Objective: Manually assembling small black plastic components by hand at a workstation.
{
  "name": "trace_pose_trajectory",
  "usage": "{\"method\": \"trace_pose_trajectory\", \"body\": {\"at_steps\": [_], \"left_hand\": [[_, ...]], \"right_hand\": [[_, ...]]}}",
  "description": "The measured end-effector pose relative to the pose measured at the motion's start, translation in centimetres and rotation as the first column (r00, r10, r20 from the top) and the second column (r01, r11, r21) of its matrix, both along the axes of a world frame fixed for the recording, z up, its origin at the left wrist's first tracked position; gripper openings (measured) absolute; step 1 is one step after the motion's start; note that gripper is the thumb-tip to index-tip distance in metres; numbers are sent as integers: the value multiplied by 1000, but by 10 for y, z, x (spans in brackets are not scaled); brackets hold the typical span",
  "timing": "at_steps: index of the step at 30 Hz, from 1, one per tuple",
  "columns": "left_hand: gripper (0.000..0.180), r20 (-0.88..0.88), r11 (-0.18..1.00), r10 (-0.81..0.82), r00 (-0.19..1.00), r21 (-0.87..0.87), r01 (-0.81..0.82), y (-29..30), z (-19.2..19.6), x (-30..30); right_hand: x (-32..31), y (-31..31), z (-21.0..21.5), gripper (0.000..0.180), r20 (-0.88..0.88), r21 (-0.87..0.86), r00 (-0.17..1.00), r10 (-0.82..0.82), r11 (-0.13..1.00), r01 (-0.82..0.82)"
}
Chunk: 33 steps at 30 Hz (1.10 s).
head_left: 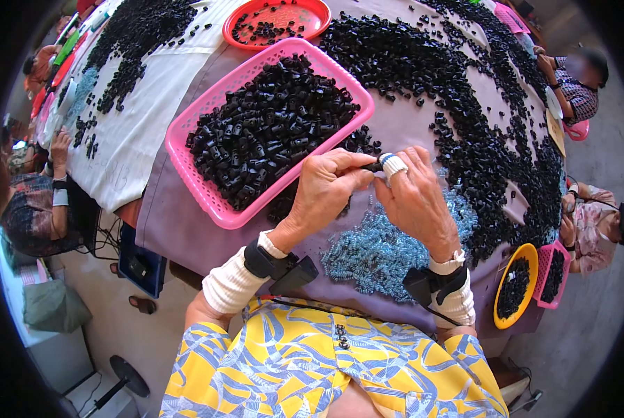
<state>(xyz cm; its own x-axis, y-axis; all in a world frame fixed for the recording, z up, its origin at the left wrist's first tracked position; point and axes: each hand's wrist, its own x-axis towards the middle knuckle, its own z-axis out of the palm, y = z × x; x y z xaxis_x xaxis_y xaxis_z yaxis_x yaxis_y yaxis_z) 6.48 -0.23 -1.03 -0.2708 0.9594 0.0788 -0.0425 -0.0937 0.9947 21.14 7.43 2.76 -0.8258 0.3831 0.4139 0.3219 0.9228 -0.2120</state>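
Note:
In front of me, my left hand (326, 184) and my right hand (418, 198) meet over the table, fingertips almost touching. Both are closed in a pinch on one small black plastic piece (375, 167), mostly covered by my fingers. A white finger sleeve with a blue band (394, 164) wraps a finger of my right hand. Under and beside that hand spreads a heap of small shiny metal springs (375, 254). Just beyond my left hand stands a pink plastic basket (228, 219), filled with short black barrel-shaped plastic pieces (270, 125).
Loose black pieces (423, 63) cover much of the table's far and right side. A red tray (317, 35) sits behind the basket. At the right edge are a yellow bowl (532, 254) and a smaller pink basket (565, 268). Other people work around the table.

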Motion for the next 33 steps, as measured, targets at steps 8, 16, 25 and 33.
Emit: {"method": "trace_pose_trajectory", "body": {"at_steps": [8,16,25,33], "left_hand": [[22,292,987,4,956,-158,43,2,-5,1],[30,537,984,-35,843,-128,123,4,-7,8],[22,585,959,-105,804,-153,237,4,-4,2],[24,597,967,-92,797,-137,214,2,-1,1]], "right_hand": [[-7,-3,-7,22,20,53,993,-120,992,118],[-8,4,-10,23,-54,-64,983,-177,983,174],[-3,9,-12,23,-93,-135,984,-155,981,142],[5,11,-7,28,-69,-379,995,-68,925,37]]}}
